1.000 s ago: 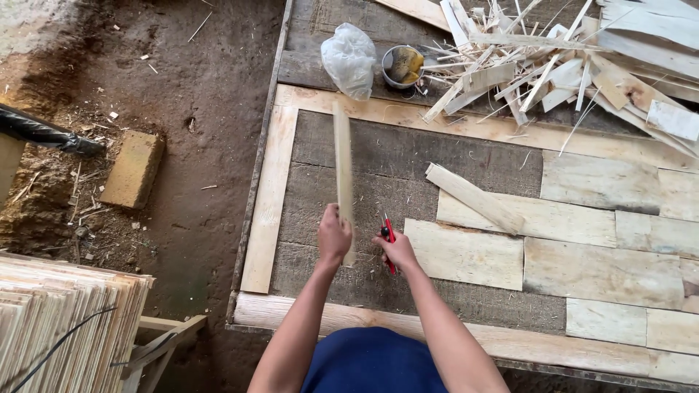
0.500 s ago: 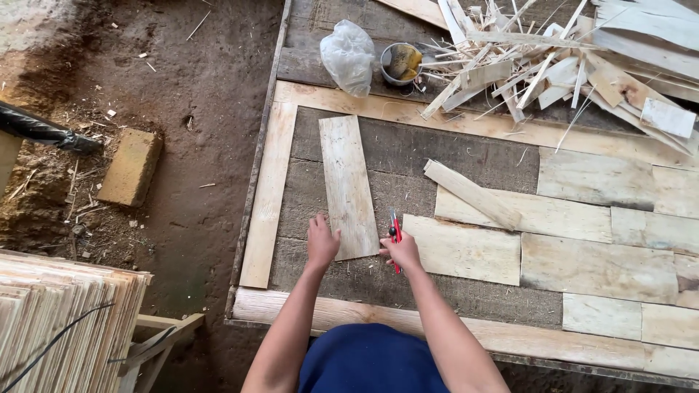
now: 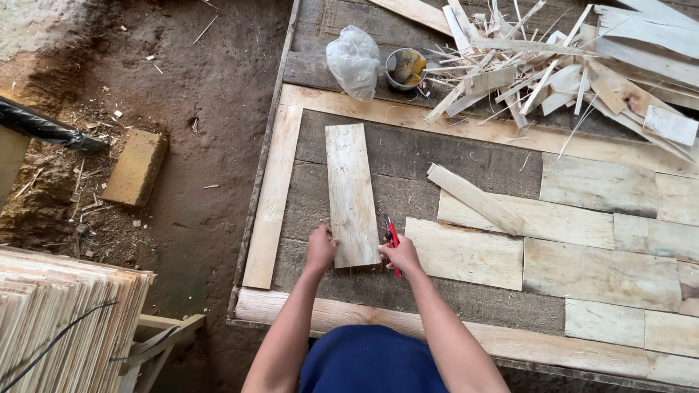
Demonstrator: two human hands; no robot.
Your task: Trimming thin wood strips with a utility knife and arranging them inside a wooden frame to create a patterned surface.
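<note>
A pale, flat rectangular strip of thin wood (image 3: 351, 193) now lies face-up on the dark work board (image 3: 408, 156); a second ago it stood on edge, so it has been turned down flat. It sits lengthwise between the light wooden border strip (image 3: 271, 196) and the row of pale veneer pieces (image 3: 466, 251) already laid. The left hand (image 3: 321, 248) presses its near corner with fingers spread, gripping nothing. The right hand (image 3: 401, 255) touches the opposite near corner while clasping a red-handled knife (image 3: 392, 238). The strip looks placed but still being squared up.
</note>
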